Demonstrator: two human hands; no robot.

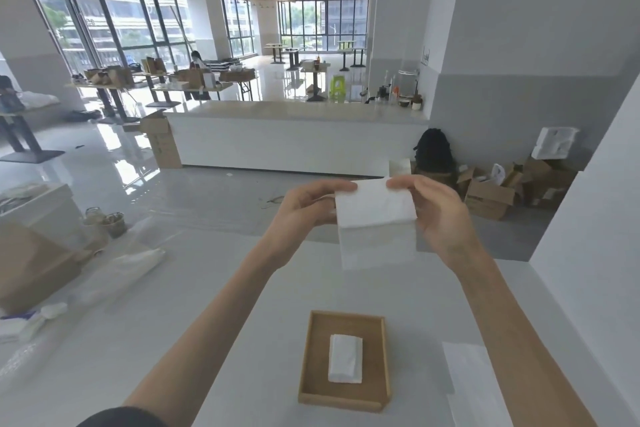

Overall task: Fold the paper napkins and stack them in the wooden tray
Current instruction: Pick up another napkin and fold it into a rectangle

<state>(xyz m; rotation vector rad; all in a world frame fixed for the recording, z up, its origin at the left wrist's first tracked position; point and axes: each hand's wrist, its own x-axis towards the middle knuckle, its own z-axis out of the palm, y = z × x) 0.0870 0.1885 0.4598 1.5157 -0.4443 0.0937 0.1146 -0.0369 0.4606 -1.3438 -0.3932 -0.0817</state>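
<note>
A white paper napkin point(375, 222) hangs in the air above the white table, its top flap folded over toward me. My left hand point(304, 208) pinches its upper left corner and my right hand point(440, 208) pinches its upper right corner. Below, near the table's front, sits the wooden tray point(311, 357). One folded napkin point(345, 359) lies flat in the middle of the tray. Unfolded white napkins point(467, 378) lie on the table to the right of the tray, partly under my right forearm.
Clear plastic wrapping point(121, 274) and a cardboard box point(31, 263) lie on the table's left side. A white wall point(588, 253) borders the table on the right. Beyond the table's far edge are a glossy floor, a white counter point(294, 135) and cardboard boxes point(491, 194).
</note>
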